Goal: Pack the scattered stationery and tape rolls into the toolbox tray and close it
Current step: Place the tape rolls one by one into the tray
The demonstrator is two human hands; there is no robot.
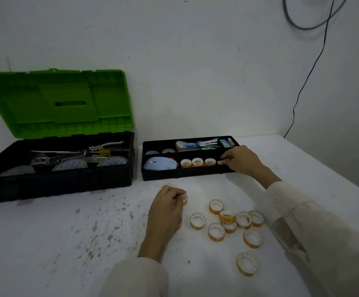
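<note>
The black toolbox tray (185, 175) sits on the white table, to the right of the open toolbox (56, 179) with its green lid (56, 103) raised. Three small orange-rimmed tape rolls (197, 162) stand in a row in the tray's front right compartment. My right hand (241, 160) is over that compartment's right end, fingers closed on a fourth tape roll (220, 162). My left hand (166, 207) rests on the table, curled around a tape roll (184, 199). Several loose tape rolls (230, 219) lie scattered between my arms.
The tray also holds a pale blue mouse (160, 163), two larger tape rolls (168, 151), a stapler and small boxes (204, 144). The toolbox contains tools and big tape rolls. A wall stands close behind; cables (302, 86) hang at right. The table's right edge (324, 172) runs diagonally.
</note>
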